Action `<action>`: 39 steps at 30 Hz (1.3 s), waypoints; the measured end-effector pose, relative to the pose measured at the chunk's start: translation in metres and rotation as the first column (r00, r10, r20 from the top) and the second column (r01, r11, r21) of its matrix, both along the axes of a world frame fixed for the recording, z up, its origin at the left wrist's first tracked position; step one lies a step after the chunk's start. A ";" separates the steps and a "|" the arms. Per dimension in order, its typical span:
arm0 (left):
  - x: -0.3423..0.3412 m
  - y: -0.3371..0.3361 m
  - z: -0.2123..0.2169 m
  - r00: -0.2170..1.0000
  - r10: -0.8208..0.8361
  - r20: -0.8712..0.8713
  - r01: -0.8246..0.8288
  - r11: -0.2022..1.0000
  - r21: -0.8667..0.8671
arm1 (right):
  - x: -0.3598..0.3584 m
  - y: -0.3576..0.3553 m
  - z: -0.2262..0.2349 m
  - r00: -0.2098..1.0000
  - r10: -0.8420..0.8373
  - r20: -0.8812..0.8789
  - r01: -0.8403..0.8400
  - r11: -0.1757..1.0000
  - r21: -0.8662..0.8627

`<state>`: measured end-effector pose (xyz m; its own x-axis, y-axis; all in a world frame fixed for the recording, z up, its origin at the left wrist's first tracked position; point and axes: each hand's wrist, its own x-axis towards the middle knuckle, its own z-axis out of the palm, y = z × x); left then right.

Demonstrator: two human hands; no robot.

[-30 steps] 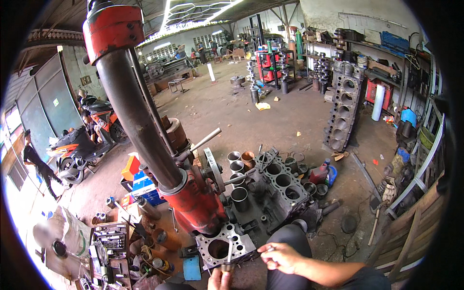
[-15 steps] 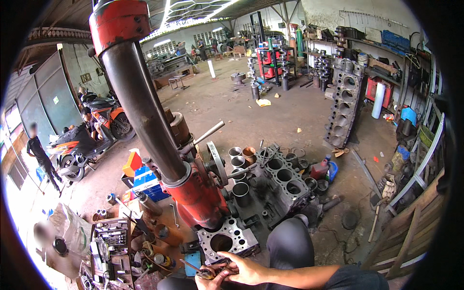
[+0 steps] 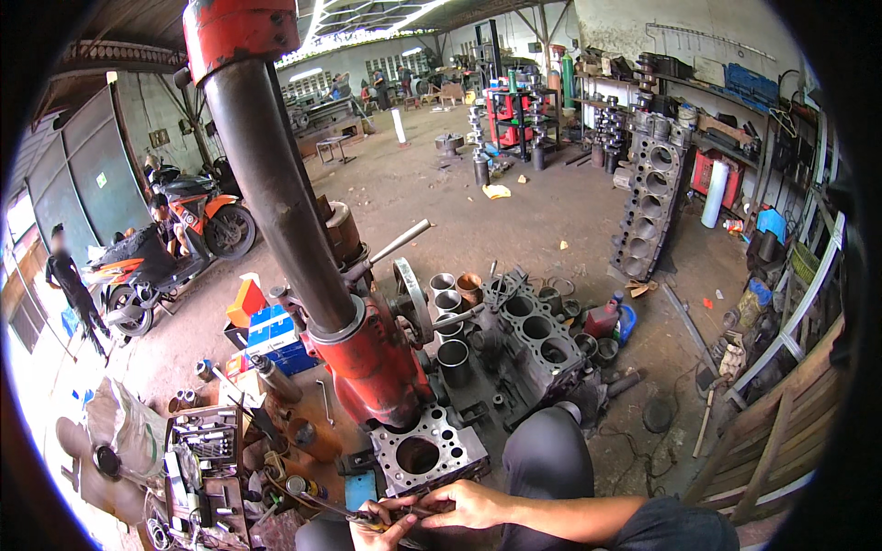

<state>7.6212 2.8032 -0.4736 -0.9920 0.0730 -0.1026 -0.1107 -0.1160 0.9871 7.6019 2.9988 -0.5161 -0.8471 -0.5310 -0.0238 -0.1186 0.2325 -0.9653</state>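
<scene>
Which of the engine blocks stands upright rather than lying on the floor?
The tall block at the right, by the shelves: it stands on end, its bores stacked vertically. The block near the red machine lies flat, bores facing up.

Dirt floor (image 3: 459,211) carries an engine block (image 3: 528,344) and cylinder sleeves (image 3: 450,294).

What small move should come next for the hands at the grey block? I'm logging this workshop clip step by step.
Probably steady the slim tool and bring its tip up to the grey block. Both the left hand and right hand grip it just below the block's near edge, under the red boring machine.
</scene>
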 end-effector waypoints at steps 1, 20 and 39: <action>0.001 -0.003 0.000 1.000 -0.007 0.018 0.008 1.000 -0.009 | -0.001 -0.001 -0.004 0.999 0.027 0.020 -0.026 0.998 -0.054; -0.093 -0.083 -0.014 0.881 -0.462 -0.100 0.122 0.428 -0.896 | -0.058 0.049 -0.006 0.925 -0.192 -0.329 0.293 0.910 0.292; -0.123 -0.126 0.166 0.904 0.251 -0.347 -0.420 0.364 -0.831 | -0.142 0.026 -0.072 0.902 -0.176 -0.394 0.394 0.705 0.590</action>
